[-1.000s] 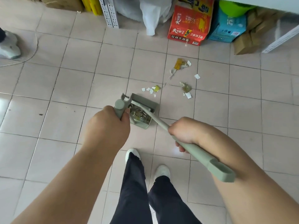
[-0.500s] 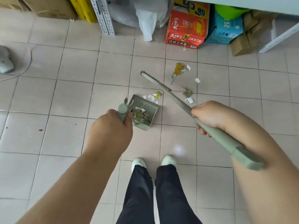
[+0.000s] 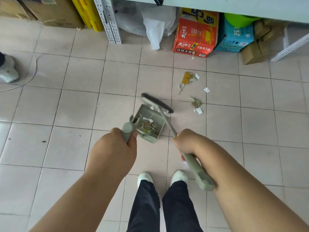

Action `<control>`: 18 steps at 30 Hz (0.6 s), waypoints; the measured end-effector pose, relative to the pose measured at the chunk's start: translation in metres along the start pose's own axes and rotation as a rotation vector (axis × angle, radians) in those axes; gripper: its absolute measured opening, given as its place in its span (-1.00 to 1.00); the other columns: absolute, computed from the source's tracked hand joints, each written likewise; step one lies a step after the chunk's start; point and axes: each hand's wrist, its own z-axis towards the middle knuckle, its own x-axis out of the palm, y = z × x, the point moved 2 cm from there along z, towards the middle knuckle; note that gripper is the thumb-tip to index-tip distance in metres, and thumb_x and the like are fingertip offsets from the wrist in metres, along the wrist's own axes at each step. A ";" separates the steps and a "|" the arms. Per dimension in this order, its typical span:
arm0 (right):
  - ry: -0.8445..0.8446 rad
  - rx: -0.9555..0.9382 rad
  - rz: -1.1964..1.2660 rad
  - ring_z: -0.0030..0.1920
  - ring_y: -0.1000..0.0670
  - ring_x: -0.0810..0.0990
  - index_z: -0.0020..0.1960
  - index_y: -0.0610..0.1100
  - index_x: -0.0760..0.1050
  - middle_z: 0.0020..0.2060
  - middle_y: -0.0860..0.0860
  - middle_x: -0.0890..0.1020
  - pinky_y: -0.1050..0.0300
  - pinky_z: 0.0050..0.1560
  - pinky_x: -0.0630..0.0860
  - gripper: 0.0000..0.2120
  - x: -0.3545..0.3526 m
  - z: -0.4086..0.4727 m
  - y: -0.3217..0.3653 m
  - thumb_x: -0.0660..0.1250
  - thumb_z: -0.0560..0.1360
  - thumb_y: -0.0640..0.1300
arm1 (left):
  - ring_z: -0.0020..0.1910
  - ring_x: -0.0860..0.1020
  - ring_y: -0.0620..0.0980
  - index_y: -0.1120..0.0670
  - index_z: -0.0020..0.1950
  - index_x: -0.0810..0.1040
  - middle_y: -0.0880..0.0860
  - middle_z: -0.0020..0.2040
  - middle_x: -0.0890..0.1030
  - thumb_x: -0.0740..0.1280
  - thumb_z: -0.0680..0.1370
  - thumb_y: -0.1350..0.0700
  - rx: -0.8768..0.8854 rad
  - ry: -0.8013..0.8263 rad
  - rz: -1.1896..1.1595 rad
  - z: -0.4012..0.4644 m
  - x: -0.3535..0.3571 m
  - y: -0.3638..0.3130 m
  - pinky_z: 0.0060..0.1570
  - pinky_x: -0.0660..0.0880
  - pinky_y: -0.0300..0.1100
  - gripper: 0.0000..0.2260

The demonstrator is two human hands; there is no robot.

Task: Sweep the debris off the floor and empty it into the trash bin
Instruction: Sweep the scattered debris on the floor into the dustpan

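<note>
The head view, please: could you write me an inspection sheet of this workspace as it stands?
Surface: tiled floor, some dark specks.
Job's things: dustpan on the floor, holding scraps; broom head at its mouth; debris loose to the right; trash bin not seen.
Clutter: red carton, blue carton, white bag, cardboard boxes under a shelf.
Grippers: left hand grips the dustpan handle; right hand grips the broom handle.
Cables: white cable at left.
Surroundings: another person's shoe at left edge.
</note>
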 end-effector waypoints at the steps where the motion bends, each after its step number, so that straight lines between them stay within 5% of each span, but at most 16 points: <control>1: 0.008 -0.005 -0.036 -0.67 0.00 0.47 0.34 -0.24 0.34 -0.32 -0.17 0.48 0.32 -0.57 0.42 -0.65 -0.002 -0.007 -0.004 0.07 0.59 -0.15 | -0.38 0.44 0.07 0.14 -0.18 0.38 0.05 -0.35 0.49 0.12 0.57 -0.16 -0.003 0.002 -0.002 0.000 0.001 0.000 -0.44 0.29 -0.16 -0.63; 10: -0.061 -0.008 0.120 -0.68 0.00 0.38 0.08 -0.06 0.51 -0.46 -0.09 0.47 0.38 -0.58 0.34 -0.75 -0.041 -0.048 -0.030 0.08 0.57 -0.14 | -0.35 0.47 0.09 0.12 -0.17 0.38 0.03 -0.35 0.50 0.11 0.57 -0.16 -0.010 -0.011 -0.033 -0.001 0.002 0.003 -0.41 0.31 -0.14 -0.64; 18: -0.041 0.030 0.099 -0.55 -0.05 0.50 0.32 -0.21 0.37 -0.30 -0.16 0.51 0.18 -0.40 0.47 -0.65 -0.004 -0.002 -0.010 0.05 0.59 -0.14 | -0.36 0.45 0.10 0.11 -0.19 0.37 0.02 -0.36 0.48 0.12 0.57 -0.16 0.000 -0.034 -0.044 -0.003 0.003 0.004 -0.39 0.31 -0.14 -0.65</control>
